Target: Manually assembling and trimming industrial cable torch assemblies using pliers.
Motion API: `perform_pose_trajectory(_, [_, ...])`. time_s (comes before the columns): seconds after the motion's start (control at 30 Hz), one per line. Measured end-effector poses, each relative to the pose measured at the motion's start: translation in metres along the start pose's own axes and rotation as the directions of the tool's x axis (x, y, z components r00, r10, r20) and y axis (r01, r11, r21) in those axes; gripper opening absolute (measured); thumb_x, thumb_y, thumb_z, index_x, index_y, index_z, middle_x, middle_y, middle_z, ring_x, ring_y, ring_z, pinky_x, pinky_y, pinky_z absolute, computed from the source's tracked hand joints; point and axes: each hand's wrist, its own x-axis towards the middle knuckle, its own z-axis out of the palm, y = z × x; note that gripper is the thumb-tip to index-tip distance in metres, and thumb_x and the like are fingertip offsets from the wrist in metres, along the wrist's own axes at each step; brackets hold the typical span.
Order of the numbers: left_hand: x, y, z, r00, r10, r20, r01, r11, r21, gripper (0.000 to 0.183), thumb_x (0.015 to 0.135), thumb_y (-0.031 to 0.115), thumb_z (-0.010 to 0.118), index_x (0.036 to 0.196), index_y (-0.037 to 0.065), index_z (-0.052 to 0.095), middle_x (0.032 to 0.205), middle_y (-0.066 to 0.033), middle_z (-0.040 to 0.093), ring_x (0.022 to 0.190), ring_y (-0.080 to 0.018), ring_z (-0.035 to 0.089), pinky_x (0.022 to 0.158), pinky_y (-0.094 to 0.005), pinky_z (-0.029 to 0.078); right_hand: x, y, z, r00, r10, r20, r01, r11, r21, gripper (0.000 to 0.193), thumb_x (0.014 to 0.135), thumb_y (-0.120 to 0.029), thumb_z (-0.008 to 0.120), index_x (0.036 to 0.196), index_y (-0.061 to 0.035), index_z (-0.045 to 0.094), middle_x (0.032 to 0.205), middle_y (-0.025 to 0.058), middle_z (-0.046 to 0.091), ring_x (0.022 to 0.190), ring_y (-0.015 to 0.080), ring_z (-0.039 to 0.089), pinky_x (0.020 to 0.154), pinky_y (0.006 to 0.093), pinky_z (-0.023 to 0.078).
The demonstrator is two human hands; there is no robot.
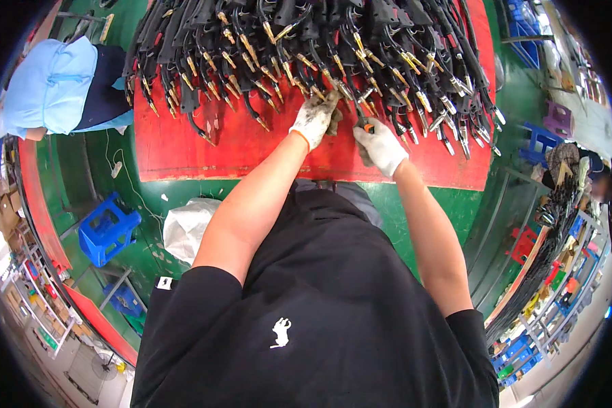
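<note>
A dense pile of black welding torches [251, 41] with brass and silver tips covers the far part of the red table [204, 153]. My left hand [315, 120], in a white work glove with dirty fingertips, is closed round the front end of one welding torch [344, 89] at the pile's near edge. Just right of it, my right hand [382, 148], gloved too, grips a hand tool with a black-and-orange handle [368, 127]. The tool's dark upper part points toward the torch tips. Its working end is hard to make out among them.
At the table's left, a person in light blue [51, 85] stands close. A blue stool [109, 230] and a white sack [189, 228] are on the green floor at left. Blue [540, 144] and purple stools [559, 119] stand right, near a rack of black cables [537, 262].
</note>
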Motion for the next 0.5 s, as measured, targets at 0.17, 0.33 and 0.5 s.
perform_pose_trajectory(0.17, [-0.003, 0.005, 0.002, 1.0, -0.021, -0.002, 0.021, 0.999, 0.047, 0.047, 0.098, 0.052, 0.059, 0.105, 0.006, 0.06, 0.068, -0.0085, 0.062, 0.045, -0.0164, 0.053, 0.042, -0.0316, 0.047, -0.02, -0.045, -0.015, 0.927, 0.24, 0.289, -0.336, 0.873, 0.353, 0.013, 0.098, -0.023, 0.057, 0.099, -0.011, 0.051, 0.072, 0.0001, 0.047, 0.055, 0.0113, 0.045, 0.044, 0.0276, 0.034])
perform_pose_trajectory(0.33, [-0.011, 0.013, 0.014, 1.0, -0.021, -0.021, 0.023, 0.997, 0.076, 0.052, 0.098, 0.058, 0.054, 0.102, 0.006, 0.062, 0.075, -0.0092, 0.068, 0.049, -0.015, 0.056, 0.044, -0.0311, 0.048, -0.025, -0.038, -0.024, 0.903, 0.225, 0.366, -0.394, 0.773, 0.497, 0.012, 0.099, -0.02, 0.057, 0.096, -0.0146, 0.047, 0.068, -0.0029, 0.042, 0.05, 0.0086, 0.037, 0.043, 0.0263, 0.03])
perform_pose_trajectory(0.5, [-0.013, 0.016, 0.039, 0.988, -0.035, -0.149, 0.034, 0.999, -0.013, 0.041, 0.1, 0.049, 0.055, 0.1, 0.009, 0.061, 0.072, -0.0079, 0.068, 0.045, -0.0144, 0.055, 0.039, -0.0302, 0.044, -0.024, -0.025, -0.019, 0.908, 0.248, 0.338, -0.394, 0.78, 0.486, 0.012, 0.099, -0.019, 0.057, 0.097, -0.0124, 0.046, 0.069, -0.002, 0.042, 0.05, 0.0087, 0.037, 0.042, 0.0261, 0.03])
